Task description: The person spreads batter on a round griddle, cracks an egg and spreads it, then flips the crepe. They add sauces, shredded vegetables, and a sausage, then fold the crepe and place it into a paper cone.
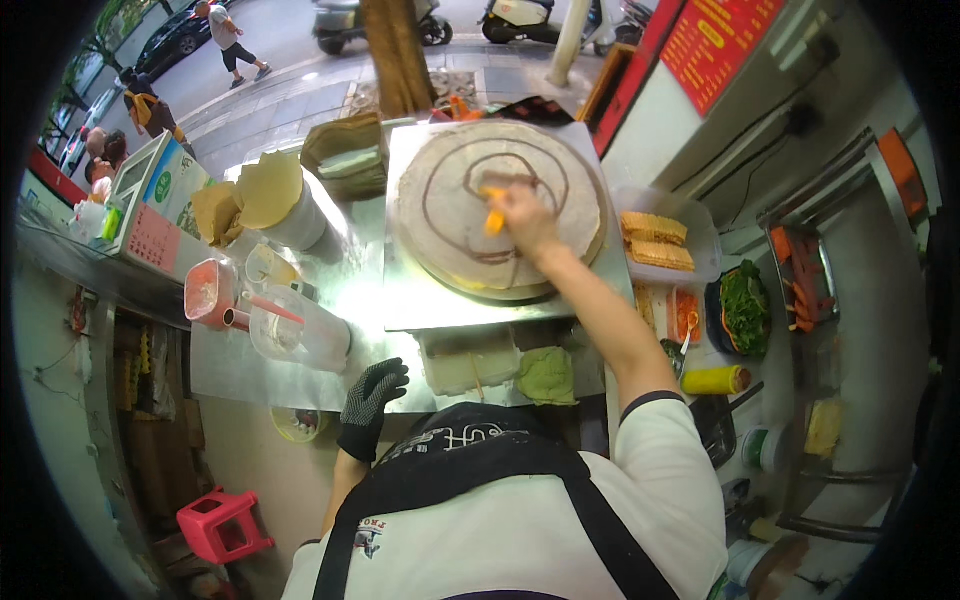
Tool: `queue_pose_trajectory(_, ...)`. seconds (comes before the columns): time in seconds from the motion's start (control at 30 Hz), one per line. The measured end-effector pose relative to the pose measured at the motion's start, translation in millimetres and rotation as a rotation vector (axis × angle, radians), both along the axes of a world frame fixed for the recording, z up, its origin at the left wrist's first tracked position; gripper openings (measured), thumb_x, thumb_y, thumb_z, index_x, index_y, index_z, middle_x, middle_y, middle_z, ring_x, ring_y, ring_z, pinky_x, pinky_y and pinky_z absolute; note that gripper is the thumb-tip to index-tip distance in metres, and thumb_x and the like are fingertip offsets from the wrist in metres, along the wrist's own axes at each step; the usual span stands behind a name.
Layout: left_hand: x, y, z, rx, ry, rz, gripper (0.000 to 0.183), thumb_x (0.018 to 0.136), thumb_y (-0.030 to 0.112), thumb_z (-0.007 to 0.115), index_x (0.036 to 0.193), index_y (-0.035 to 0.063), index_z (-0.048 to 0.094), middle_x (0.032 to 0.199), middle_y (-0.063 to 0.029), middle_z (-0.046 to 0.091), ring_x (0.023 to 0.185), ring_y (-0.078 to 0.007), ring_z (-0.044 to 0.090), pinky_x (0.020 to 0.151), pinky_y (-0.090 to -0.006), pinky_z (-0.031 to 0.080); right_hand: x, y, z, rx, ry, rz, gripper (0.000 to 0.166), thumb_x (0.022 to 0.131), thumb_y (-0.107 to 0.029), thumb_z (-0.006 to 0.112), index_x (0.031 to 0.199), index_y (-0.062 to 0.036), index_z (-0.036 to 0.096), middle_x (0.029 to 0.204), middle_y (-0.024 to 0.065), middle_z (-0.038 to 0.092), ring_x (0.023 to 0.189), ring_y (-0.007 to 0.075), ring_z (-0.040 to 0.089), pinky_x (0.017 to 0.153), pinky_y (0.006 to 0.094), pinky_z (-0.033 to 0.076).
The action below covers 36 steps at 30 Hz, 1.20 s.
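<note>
A large thin round crepe (450, 247) covers the round griddle plate set in a steel-topped stove (401, 300). Brown sauce runs across the crepe in a loose spiral. Bare, my right hand (525, 214) grips the orange handle of a sauce brush (493, 221) over the middle of the crepe. The brush head is blurred and lies among the sauce lines. My left hand (379, 386), in a black dotted work glove, rests by the front edge of the steel counter (300, 386). It holds nothing, and its fingers are a little apart.
Left stand a clear tub (300, 337) with a pink-handled utensil, a pink-red container (210, 292) and paper bags (270, 187). A green cloth (546, 375) lies below the stove. Right are a bin of crisp wafers (656, 244), leafy greens (742, 307) and a yellow bottle (709, 380).
</note>
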State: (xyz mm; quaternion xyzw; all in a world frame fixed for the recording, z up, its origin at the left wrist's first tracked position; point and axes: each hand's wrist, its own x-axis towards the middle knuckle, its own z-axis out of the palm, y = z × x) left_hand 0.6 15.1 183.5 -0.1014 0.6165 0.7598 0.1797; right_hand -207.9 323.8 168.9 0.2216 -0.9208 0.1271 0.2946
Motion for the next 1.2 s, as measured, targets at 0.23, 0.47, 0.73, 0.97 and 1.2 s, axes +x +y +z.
queue_pose_trajectory(0.23,-6,-32,-28,0.036,-0.032,0.087,0.029,0.086,0.015,0.053,0.112,0.0001,0.053,0.102,-0.0115,0.060,0.090,-0.0189,0.058,0.076,-0.0299,0.048,56,-5,35,-0.082,-0.069,0.158,0.017,0.073,-0.002,0.054,0.087,-0.0095,0.061,0.082,0.0065,0.053,0.077,0.0240,0.055,0.061,0.0313,0.048)
queue_pose_trajectory(0.47,-33,-21,-24,0.042,0.016,-0.001,0.026,0.086,0.015,0.054,0.107,0.0007,0.056,0.100,-0.0096,0.059,0.088,-0.0168,0.058,0.074,-0.0279,0.049,44,-13,26,-0.026,-0.134,0.122,0.021,0.072,-0.001,0.055,0.089,-0.0108,0.061,0.082,0.0078,0.052,0.076,0.0252,0.054,0.063,0.0331,0.047)
queue_pose_trajectory(0.73,-56,-12,-16,0.024,0.078,-0.096,0.024,0.086,0.011,0.054,0.107,0.0015,0.056,0.099,-0.0069,0.060,0.090,-0.0148,0.057,0.074,-0.0265,0.049,-6,-21,27,-0.072,-0.137,-0.118,0.025,0.067,0.001,0.060,0.089,-0.0102,0.061,0.084,0.0082,0.052,0.083,0.0246,0.055,0.069,0.0338,0.047)
queue_pose_trajectory(0.97,-51,-21,-30,0.064,0.033,-0.028,0.025,0.085,0.012,0.055,0.108,0.0015,0.056,0.099,-0.0079,0.059,0.089,-0.0152,0.057,0.074,-0.0274,0.049,-20,-45,48,-0.149,-0.129,0.047,0.024,0.069,0.000,0.059,0.090,-0.0097,0.062,0.082,0.0085,0.054,0.080,0.0259,0.056,0.066,0.0341,0.048)
queue_pose_trajectory(1.2,-46,-32,-25,0.035,0.016,0.050,0.026,0.085,0.013,0.055,0.108,0.0016,0.056,0.099,-0.0081,0.059,0.089,-0.0152,0.057,0.074,-0.0276,0.049,-38,-74,29,-0.042,-0.159,0.136,0.023,0.070,-0.001,0.058,0.089,-0.0123,0.062,0.079,0.0098,0.052,0.078,0.0269,0.055,0.066,0.0367,0.046)
